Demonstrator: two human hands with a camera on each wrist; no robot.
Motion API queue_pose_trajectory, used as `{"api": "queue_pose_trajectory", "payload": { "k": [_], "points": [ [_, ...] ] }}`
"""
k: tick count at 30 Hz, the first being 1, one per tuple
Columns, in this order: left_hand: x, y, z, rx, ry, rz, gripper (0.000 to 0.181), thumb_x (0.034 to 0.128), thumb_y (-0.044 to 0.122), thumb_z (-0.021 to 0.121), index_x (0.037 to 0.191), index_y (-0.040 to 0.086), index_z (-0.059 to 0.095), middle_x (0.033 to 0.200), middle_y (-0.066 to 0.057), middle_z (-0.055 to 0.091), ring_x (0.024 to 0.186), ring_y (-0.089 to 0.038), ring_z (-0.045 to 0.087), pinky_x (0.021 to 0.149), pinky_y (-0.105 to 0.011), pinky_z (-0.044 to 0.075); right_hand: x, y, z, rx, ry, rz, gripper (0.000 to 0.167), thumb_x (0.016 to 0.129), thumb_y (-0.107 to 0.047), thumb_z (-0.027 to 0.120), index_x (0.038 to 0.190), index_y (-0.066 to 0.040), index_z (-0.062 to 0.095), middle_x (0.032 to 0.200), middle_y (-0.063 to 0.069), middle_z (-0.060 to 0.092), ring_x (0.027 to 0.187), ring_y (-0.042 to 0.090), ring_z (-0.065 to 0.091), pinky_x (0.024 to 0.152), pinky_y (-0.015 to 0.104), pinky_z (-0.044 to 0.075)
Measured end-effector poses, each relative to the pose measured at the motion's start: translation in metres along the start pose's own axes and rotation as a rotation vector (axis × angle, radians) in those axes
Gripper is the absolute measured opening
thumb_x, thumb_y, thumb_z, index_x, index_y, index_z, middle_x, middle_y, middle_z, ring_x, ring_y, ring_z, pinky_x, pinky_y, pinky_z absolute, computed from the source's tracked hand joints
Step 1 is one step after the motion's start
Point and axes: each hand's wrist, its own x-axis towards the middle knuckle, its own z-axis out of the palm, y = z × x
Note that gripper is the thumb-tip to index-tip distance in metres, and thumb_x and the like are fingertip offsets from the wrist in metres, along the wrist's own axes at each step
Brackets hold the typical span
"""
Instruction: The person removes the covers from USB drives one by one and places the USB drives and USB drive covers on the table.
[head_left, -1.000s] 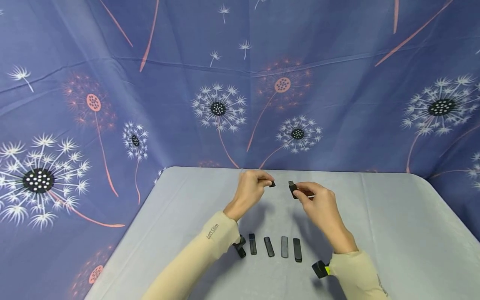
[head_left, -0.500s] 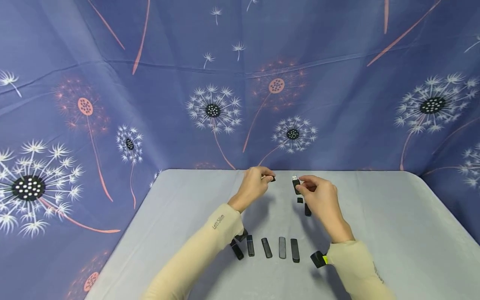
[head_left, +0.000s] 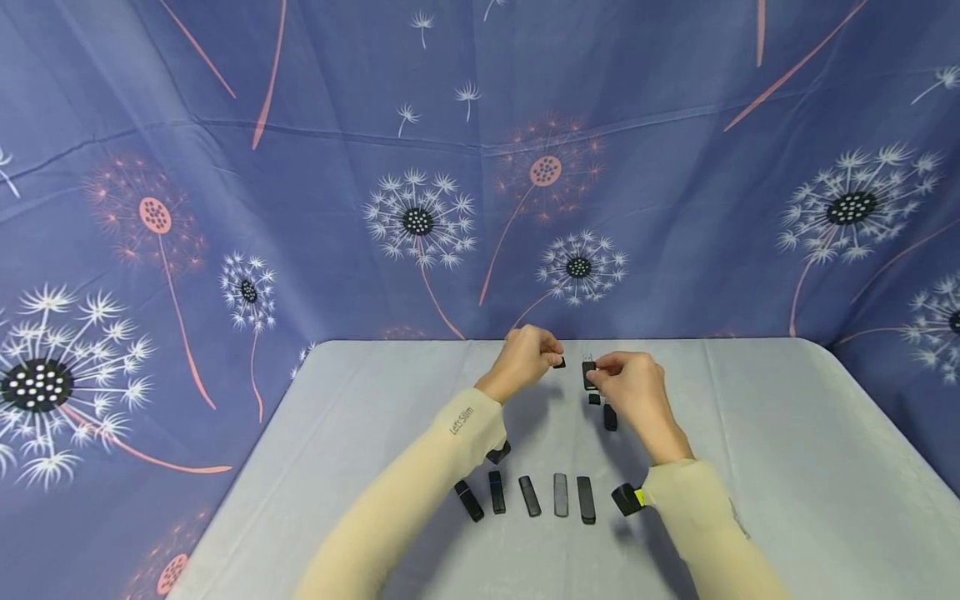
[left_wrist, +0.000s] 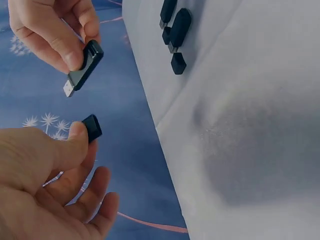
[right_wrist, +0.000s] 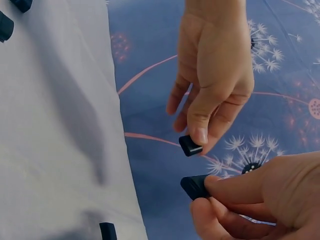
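Note:
My left hand pinches a small black cap between thumb and fingertips. My right hand pinches a black USB flash drive whose bare metal plug sticks out. Cap and drive are held apart, with a short gap between them, above the far part of the table. Below the right hand lie an uncapped black drive and a loose cap. Behind them, the left wrist view shows another drive, cut by the frame edge, and a second cap.
Nearer the body, several capped drives lie in a row on the pale table, among them a grey one and a black one. A blue dandelion-print cloth hangs behind the table. Black wrist devices sit by the sleeves.
My left hand has moved right, bringing the cap closer to the drive. The drive in my right hand has turned more upright, and a drive and cap below that hand have come into view.

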Motion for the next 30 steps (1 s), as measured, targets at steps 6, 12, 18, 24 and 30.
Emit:
{"api": "queue_pose_trajectory", "payload": {
  "k": [6,12,18,24,30],
  "points": [
    [0.010,0.000,0.007,-0.006,-0.026,-0.038,0.006,0.0925,0.015,0.079,0.091,0.011,0.083,0.088,0.000,0.080,0.078,-0.009,0.072,0.071,-0.019,0.054,0.007,0.003,0.006,0.050,-0.070,0.093,0.024,0.091,-0.012,0.079,0.108,0.005,0.076,0.085,0.015,0.078,0.067,0.020,0.075,0.060,0.030,0.058],
    [0.012,-0.004,0.018,0.036,-0.076,-0.068,0.006,0.0904,0.016,0.081,0.089,0.012,0.085,0.086,0.001,0.080,0.079,-0.011,0.072,0.064,-0.018,0.053,0.010,0.009,0.014,0.048,-0.133,0.177,0.022,0.092,-0.012,0.078,0.106,0.005,0.075,0.080,0.013,0.078,0.066,0.019,0.075,0.060,0.033,0.058],
    [0.012,-0.001,0.028,0.105,-0.137,-0.104,0.005,0.0893,0.020,0.082,0.089,0.016,0.085,0.085,0.005,0.080,0.080,-0.009,0.072,0.073,-0.024,0.057,0.008,0.017,0.020,0.037,-0.114,0.175,0.020,0.090,-0.009,0.079,0.102,0.006,0.075,0.078,0.014,0.077,0.066,0.023,0.075,0.056,0.030,0.055],
    [0.012,-0.001,0.037,0.140,-0.153,-0.145,0.007,0.0898,0.022,0.082,0.085,0.019,0.084,0.083,0.009,0.078,0.079,-0.007,0.067,0.074,-0.028,0.056,0.007,0.021,0.026,0.036,-0.125,0.198,0.016,0.090,-0.006,0.078,0.099,0.007,0.075,0.081,0.017,0.077,0.063,0.020,0.074,0.053,0.028,0.054],
    [0.012,-0.004,0.044,0.174,-0.168,-0.180,0.006,0.0891,0.022,0.083,0.083,0.020,0.084,0.081,0.011,0.076,0.075,-0.006,0.063,0.079,-0.031,0.056,0.005,0.027,0.034,0.007,-0.142,0.196,0.016,0.089,-0.004,0.079,0.098,0.008,0.075,0.082,0.019,0.076,0.059,0.016,0.072,0.054,0.029,0.055]
  ]
}}
